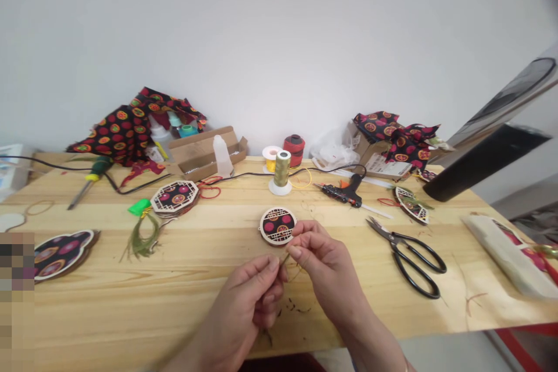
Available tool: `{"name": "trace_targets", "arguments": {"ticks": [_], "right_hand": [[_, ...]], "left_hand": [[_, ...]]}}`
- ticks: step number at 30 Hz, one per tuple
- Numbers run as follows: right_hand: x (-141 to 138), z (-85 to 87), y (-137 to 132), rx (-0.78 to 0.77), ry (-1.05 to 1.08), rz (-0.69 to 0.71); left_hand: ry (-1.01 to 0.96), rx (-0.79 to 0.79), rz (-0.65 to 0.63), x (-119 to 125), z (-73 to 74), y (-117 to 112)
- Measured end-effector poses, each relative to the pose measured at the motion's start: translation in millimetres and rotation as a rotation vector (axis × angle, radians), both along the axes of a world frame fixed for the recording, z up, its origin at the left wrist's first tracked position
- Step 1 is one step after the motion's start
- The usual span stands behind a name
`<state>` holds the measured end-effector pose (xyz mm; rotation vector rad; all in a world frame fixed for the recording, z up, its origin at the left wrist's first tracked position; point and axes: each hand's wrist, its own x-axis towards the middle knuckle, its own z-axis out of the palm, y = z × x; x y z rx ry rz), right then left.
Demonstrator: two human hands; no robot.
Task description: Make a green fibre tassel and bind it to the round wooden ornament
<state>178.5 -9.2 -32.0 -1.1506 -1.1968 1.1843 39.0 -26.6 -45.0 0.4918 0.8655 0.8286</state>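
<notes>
My left hand [255, 293] is closed in a pinch on a thin olive-green thread [284, 260] near the table's front edge. My right hand [318, 256] pinches the same thread's upper end and touches a small round wooden lattice ornament [278, 225] backed with black, red-dotted fabric. The ornament lies flat on the wooden table [131, 302] just beyond my fingers. A spool of gold-green thread [281, 172] stands upright behind it.
Black scissors [412, 256] lie right of my hands, a black glue gun [346, 192] behind them. Left are a larger lattice ornament [175, 196], a green tassel [142, 232], a screwdriver [89, 183] and a fabric piece [61, 251]. Boxes, patterned cloth and spools line the wall.
</notes>
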Motion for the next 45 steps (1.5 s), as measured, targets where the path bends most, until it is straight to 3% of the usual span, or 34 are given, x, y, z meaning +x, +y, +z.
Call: {"name": "trace_targets", "arguments": {"ticks": [5,13,20,24,38,45], "right_hand": [[0,-0.9,0,0.003,-0.01,-0.008],[0,1.1,0,0.006,0.002,0.0],[2,3.9,-2,0.003,-0.021,0.04],[4,5.9,-3,-0.006,-0.039,0.043],[7,5.3,0,0.006,-0.039,0.049],[7,4.2,3,-0.002,-0.001,0.049]], "left_hand": [[0.025,0.048,0.001,0,2.3,-1],[0.247,0.177,-0.04,3,8.9,0],[0.367,0.284,0.009,1,7.5,0],[0.407,0.371,0.14,4,11.2,1],[0.393,0.266,-0.052,2,-0.2,1],[0.23,0.195,-0.001,1,5.3,0]]}}
